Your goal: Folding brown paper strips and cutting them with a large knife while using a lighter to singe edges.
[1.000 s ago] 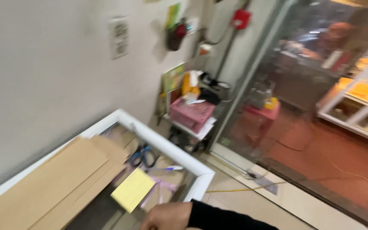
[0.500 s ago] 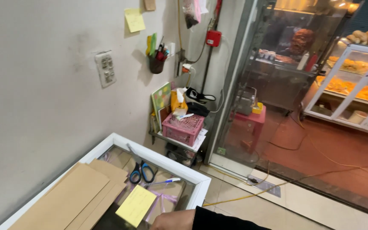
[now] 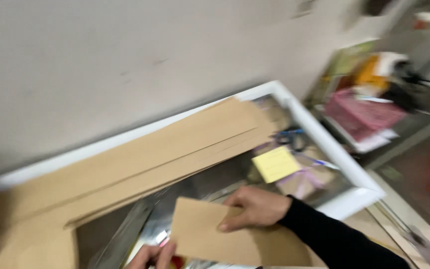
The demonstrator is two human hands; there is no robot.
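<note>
The brown paper bag (image 3: 225, 234) is lying flat at the near middle of the scene, over the glass top inside the white frame (image 3: 324, 149). The right hand (image 3: 257, 208) is pinching its far right edge, thumb on top and fingers curled round the paper, with the black sleeve (image 3: 334, 239) running off to the near right. The left hand (image 3: 151, 256) is showing only as a few fingertips at the bag's near left corner; whether it is gripping the bag or only touching it I cannot tell, since the bottom edge cuts it off.

To handle the bag well, I judge that the right hand should be keeping a light pinch near the edge so the paper is not creasing, while the left is steadying the opposite corner and keeping the bag level.

Just to the far left, a stack of long brown cardboard sheets (image 3: 140, 159) is lying aslant across the frame. To the far right, a yellow sticky note (image 3: 276, 163) is resting on the glass, with blue-handled scissors (image 3: 290, 137) beyond it. Farther right, a pink basket (image 3: 364, 112) is sitting on a low shelf, blurred.
</note>
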